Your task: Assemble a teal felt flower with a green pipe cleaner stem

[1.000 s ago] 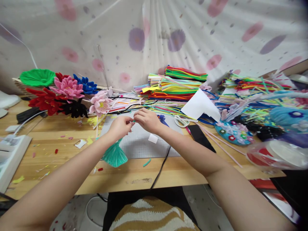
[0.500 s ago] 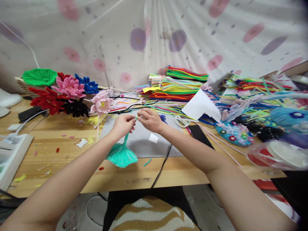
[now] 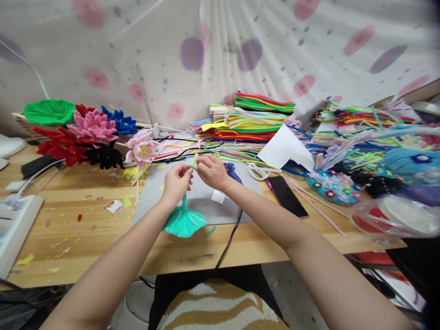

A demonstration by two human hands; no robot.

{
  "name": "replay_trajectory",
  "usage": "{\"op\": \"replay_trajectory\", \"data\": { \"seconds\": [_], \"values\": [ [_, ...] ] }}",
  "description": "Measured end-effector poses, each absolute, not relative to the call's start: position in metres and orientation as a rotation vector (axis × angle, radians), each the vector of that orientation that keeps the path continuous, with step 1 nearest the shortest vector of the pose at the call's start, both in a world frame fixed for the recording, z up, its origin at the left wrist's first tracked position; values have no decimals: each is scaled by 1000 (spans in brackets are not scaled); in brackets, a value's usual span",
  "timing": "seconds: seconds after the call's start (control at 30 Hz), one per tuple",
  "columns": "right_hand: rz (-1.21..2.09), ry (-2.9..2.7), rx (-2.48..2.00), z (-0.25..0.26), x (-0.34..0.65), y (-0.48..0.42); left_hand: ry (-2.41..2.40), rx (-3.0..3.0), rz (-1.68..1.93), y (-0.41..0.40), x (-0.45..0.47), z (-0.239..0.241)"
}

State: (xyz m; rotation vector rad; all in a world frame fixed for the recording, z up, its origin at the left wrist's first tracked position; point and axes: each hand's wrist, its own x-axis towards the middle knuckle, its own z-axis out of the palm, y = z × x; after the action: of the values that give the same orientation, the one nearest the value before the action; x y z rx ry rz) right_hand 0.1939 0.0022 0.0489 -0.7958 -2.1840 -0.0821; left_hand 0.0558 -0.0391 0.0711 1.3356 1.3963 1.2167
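A teal pipe-cleaner piece, shaped like an open fan or upturned leaf [image 3: 184, 221], hangs with its stem upward. My left hand [image 3: 176, 182] is closed in a pinch around the top of that stem. Right beside it, my right hand [image 3: 212, 172] is pinched at the stem's upper end. A short yellow-green tip [image 3: 195, 160] sticks up between the fingers of both hands; its lower end is hidden. Below them lies a grey cutting mat [image 3: 154, 188] with a white paper scrap [image 3: 217, 196] and a dark blue pipe-cleaner piece [image 3: 233, 173].
Pipe-cleaner flowers [image 3: 94, 126] stand at back left. Bundled pipe cleaners [image 3: 254, 121] are stacked behind the mat. Scissors [image 3: 258, 172], a black phone [image 3: 287, 196] and a decorated blue piece [image 3: 333, 187] lie to the right. A black cable [image 3: 229, 243] crosses the table's front edge.
The teal piece has swung slightly right and tilted, its fan now more upright under the stem. The yellow-green tip now shows above my fingers. Both hands stay together as the view shifts slightly.
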Motion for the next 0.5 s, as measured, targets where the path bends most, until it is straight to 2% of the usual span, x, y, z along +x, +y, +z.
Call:
{"op": "replay_trajectory", "data": {
  "seconds": [0.07, 0.2, 0.27, 0.5],
  "values": [
    [162, -1990, -889, 46, 189, -4, 1402, 1362, 1269, -41, 56, 68],
    [864, -1594, -1006, 43, 179, -13, 1428, 1445, 1328, -44, 55, 65],
    [1081, -1487, -982, 43, 176, -13, 1444, 1508, 1315, -44, 54, 64],
    [1210, -1421, -904, 46, 171, -5, 1602, 1864, 1148, -41, 48, 67]
  ]
}}
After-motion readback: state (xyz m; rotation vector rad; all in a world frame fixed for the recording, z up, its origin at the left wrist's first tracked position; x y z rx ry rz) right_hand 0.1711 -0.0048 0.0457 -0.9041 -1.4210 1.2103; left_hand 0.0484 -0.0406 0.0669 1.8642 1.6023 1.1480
